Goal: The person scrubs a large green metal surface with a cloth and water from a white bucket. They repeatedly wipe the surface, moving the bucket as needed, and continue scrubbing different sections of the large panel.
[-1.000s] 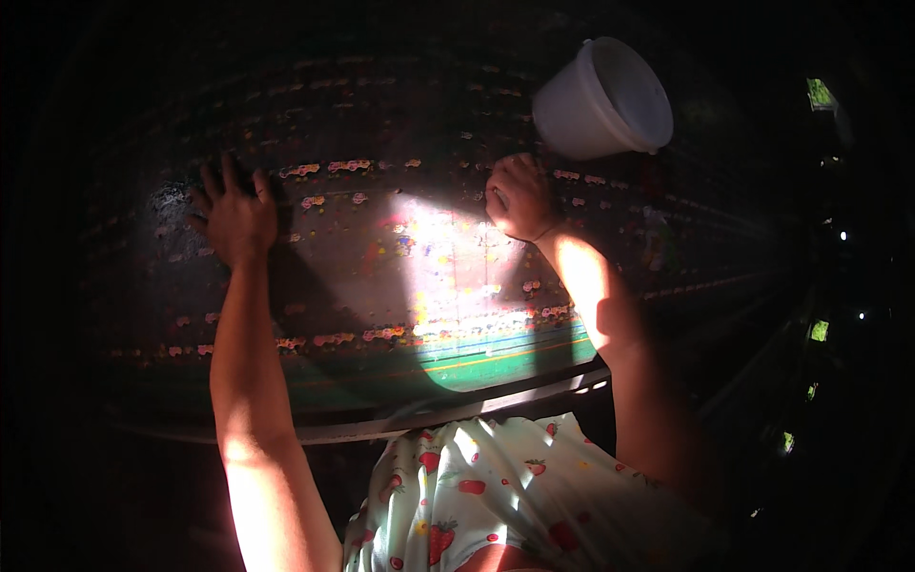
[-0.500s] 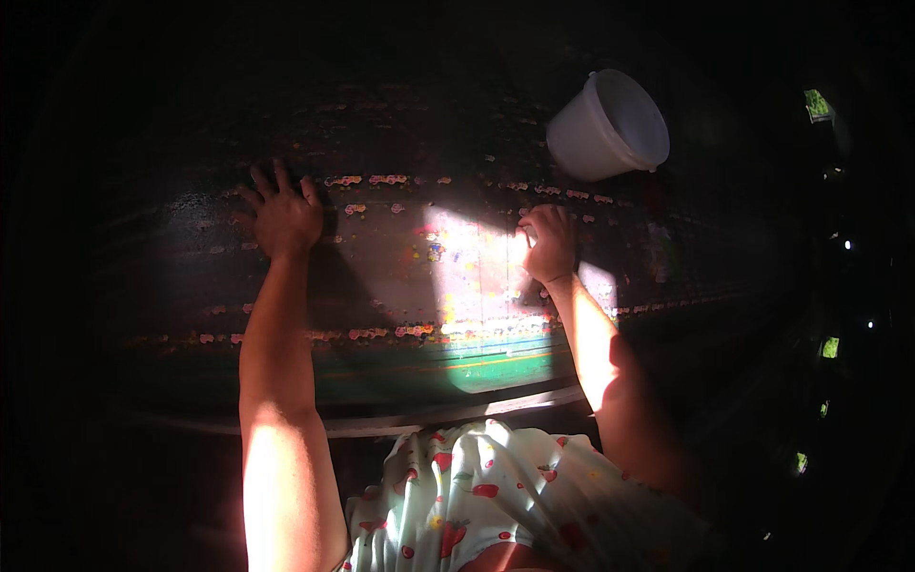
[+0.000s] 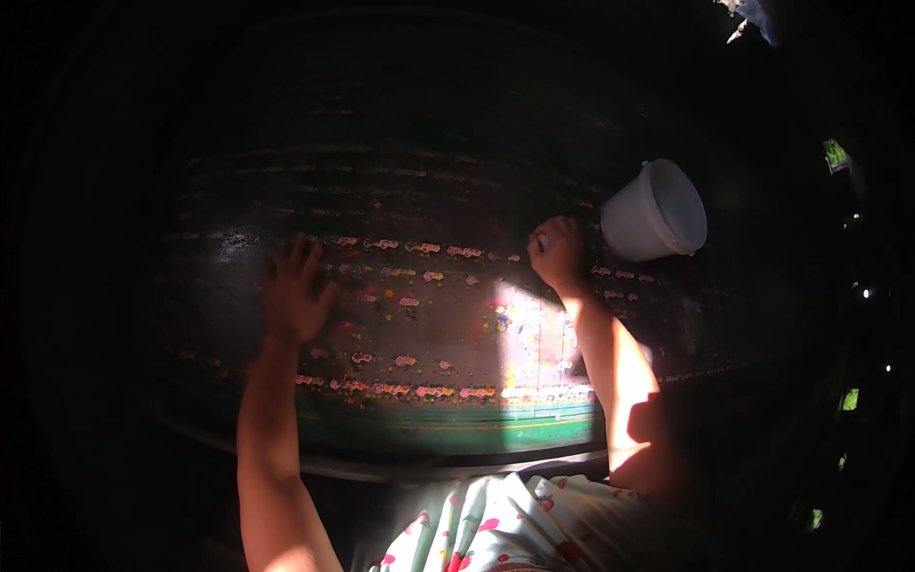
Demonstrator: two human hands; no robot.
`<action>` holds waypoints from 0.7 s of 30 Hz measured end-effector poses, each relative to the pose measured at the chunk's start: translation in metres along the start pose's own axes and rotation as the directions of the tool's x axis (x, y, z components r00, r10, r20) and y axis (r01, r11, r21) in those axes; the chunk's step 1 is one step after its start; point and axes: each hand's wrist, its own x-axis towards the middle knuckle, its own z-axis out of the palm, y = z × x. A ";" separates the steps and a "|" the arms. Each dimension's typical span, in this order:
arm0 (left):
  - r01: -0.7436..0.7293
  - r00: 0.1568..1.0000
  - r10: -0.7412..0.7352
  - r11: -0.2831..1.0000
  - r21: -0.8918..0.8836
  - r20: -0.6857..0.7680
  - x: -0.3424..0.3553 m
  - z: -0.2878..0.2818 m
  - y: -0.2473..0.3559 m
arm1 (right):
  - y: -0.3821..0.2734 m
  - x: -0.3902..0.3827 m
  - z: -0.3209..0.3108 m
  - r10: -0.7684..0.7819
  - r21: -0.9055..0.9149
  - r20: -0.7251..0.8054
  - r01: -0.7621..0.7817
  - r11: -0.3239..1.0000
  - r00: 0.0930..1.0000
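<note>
My left hand point(image 3: 298, 297) lies with its fingers spread on a broad dark surface point(image 3: 457, 315) that carries rows of small pink and yellow printed pictures. My right hand point(image 3: 559, 257) rests farther to the right on that surface, its fingers curled inward. A small whitish bit point(image 3: 543, 242) shows between the thumb and fingers; its kind cannot be made out. Just right of that hand is a white plastic bucket point(image 3: 629, 221), its opening turned toward the right.
Along the near side runs a green band point(image 3: 457, 424), bounded by a pale edge point(image 3: 419, 470). A bright sunlit patch point(image 3: 536, 343) falls near my right forearm. Deep shadow hides the far side. My clothing point(image 3: 496, 524) with red fruit prints is at the bottom.
The view has shifted, so the surface and bucket appear lower and more to the right. My right hand has moved farther out across the surface, nearer the bucket, out of the sunlit patch.
</note>
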 end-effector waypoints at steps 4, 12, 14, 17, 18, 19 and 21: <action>-0.002 1.000 0.001 0.999 -0.039 -0.026 0.003 -0.005 0.001 | 0.024 0.090 0.053 0.108 -0.236 -0.050 -0.117 0.965 0.993; 0.057 0.998 -0.058 0.995 -0.081 -0.003 0.005 -0.001 0.000 | -0.095 0.283 0.214 0.072 -0.166 0.088 -0.056 0.985 0.994; 0.056 0.998 -0.057 0.994 -0.092 -0.008 0.006 -0.003 0.000 | -0.153 0.289 0.241 -0.107 -0.059 0.063 0.110 0.992 0.992; 0.063 0.998 -0.063 0.994 -0.084 0.006 0.008 -0.004 0.001 | -0.169 0.261 0.235 -0.413 0.212 -0.039 0.412 0.886 0.910; 0.098 0.993 -0.093 0.992 -0.073 0.078 0.008 -0.004 0.001 | -0.160 0.251 0.226 -0.378 0.212 0.034 0.362 0.908 0.925; 0.070 0.997 -0.068 0.994 -0.078 0.030 0.008 -0.003 0.001 | -0.137 0.245 0.211 -0.407 0.233 0.062 0.384 0.893 0.911; 0.078 0.996 -0.075 0.995 -0.067 0.037 0.007 -0.001 0.001 | -0.090 0.245 0.182 -0.517 0.311 0.138 0.459 0.832 0.845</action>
